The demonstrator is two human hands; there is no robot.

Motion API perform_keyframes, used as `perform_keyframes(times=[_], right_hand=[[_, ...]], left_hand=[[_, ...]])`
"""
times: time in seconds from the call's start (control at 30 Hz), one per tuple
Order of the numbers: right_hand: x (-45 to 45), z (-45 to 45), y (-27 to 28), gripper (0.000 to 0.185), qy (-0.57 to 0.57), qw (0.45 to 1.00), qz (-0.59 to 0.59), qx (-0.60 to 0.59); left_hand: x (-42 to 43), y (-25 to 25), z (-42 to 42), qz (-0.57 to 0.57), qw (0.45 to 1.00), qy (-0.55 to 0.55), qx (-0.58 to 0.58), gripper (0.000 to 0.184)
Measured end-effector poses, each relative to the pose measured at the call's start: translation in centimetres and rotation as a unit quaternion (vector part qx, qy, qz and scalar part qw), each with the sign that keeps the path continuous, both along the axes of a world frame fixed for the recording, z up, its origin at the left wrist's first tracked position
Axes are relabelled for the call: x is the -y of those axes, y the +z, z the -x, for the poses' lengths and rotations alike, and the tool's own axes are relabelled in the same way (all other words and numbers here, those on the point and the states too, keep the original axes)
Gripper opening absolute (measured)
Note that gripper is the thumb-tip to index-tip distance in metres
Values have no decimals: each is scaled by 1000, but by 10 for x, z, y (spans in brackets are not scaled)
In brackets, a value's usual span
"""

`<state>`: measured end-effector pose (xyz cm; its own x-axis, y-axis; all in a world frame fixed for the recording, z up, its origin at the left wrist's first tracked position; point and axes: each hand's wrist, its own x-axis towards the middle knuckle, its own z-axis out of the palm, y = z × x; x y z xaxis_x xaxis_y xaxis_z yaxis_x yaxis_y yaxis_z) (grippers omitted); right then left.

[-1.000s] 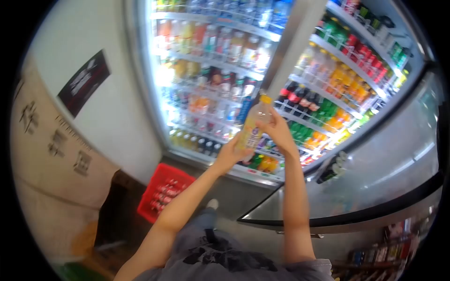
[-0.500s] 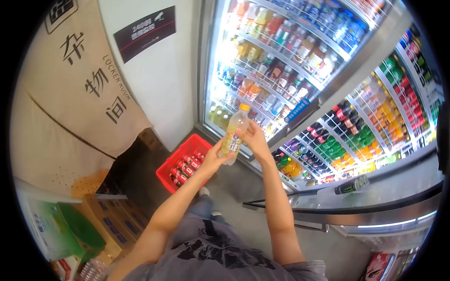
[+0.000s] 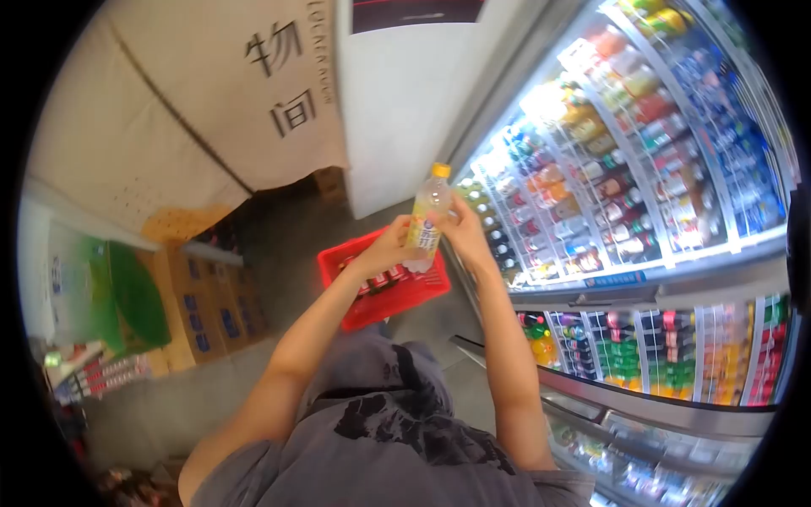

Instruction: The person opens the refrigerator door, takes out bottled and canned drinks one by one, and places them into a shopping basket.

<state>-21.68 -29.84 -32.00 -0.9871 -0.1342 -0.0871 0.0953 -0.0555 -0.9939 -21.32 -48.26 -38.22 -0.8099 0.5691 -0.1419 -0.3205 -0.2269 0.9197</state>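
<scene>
A clear plastic drink bottle (image 3: 432,201) with a yellow cap and a yellow-and-white label is held upright, slightly tilted, in front of my chest. My left hand (image 3: 389,250) wraps its lower part from the left. On the other side, my right hand (image 3: 467,237) grips it near the label with thumb and fingers. Beyond and below the bottle, a red plastic crate (image 3: 420,296) is on the floor. Several red-labelled bottles (image 3: 387,280) lie inside it, partly hidden by my left hand.
A lit drinks fridge (image 3: 608,280) with full shelves stands to the right, with more stocked drinks (image 3: 672,348) below it in view. Cardboard boxes (image 3: 203,308) are stacked on the left, beneath a beige curtain (image 3: 194,93). A white wall (image 3: 397,110) is ahead.
My view has turned, so the fridge now appears farther right and tilted. The bottle, still in both hands, is now in front of the red crate, which appears nearer and further right.
</scene>
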Motion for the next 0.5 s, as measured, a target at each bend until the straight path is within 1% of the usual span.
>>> perform_keyframes(times=[0.07, 0.1, 0.13, 0.17, 0.2, 0.3, 0.33, 0.37, 0.43, 0.47, 0.5], right_hand=[[6, 15, -14, 62, 28, 1000, 7, 12], [12, 20, -11, 63, 41, 998, -40, 31], [20, 30, -20, 63, 53, 998, -20, 28], [26, 33, -31, 64, 64, 997, -2, 33], [35, 36, -29, 63, 62, 997, -11, 47], [48, 52, -60, 59, 125, 990, 21, 66], [53, 56, -66, 56, 153, 985, 10, 77], [55, 62, -83, 54, 171, 983, 8, 61], [63, 68, -99, 52, 194, 976, -41, 85], [68, 69, -110, 52, 200, 973, -45, 103], [73, 71, -126, 52, 204, 970, -50, 122]], left_hand=[[6, -18, 5, -18, 1000, 17, 10, 73], [13, -26, 8, -1, 1000, 25, 14, 73], [20, -34, 11, 16, 999, 32, 19, 74], [26, -26, 6, 40, 998, 37, 27, 73], [32, -26, 4, 48, 997, 52, 44, 74], [41, -48, -1, 62, 989, 110, 79, 74], [44, -49, -4, 62, 985, 132, 92, 75], [45, -58, -5, 57, 985, 136, 94, 75], [45, -82, -14, 45, 969, 208, 123, 78], [47, -91, -18, 45, 969, 208, 123, 78], [48, -100, -21, 50, 961, 231, 147, 76]])
